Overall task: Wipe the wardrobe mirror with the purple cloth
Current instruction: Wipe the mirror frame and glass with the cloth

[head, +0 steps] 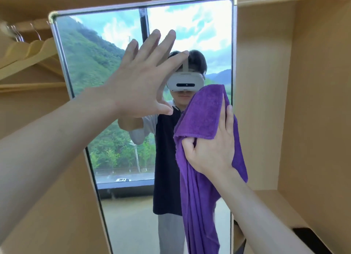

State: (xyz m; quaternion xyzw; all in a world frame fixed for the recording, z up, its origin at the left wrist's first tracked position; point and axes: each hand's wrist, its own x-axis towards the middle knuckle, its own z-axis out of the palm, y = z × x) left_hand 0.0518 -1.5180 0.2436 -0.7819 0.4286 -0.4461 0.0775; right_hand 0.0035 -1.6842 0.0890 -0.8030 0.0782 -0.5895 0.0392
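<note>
Left hand (pixel 140 83) is bracing spread on the mirror (pixel 209 35), likely leaving smears, while right hand (pixel 212 145) is pressing the purple cloth (pixel 201 111), thumb tucked in.

Bright, even daylight; the mirror (pixel 117 67) reflects overexposed sky at upper centre. Wide-angle bending at frame edges. Slight blur at upper left.

Legible text, labels, brands, numbers, signs: none. The headset (pixel 183 82) seen in the mirror (pixel 209 45) shows a plain white front with no readable marking; cloth (pixel 201 117) carries no visible label.
</note>
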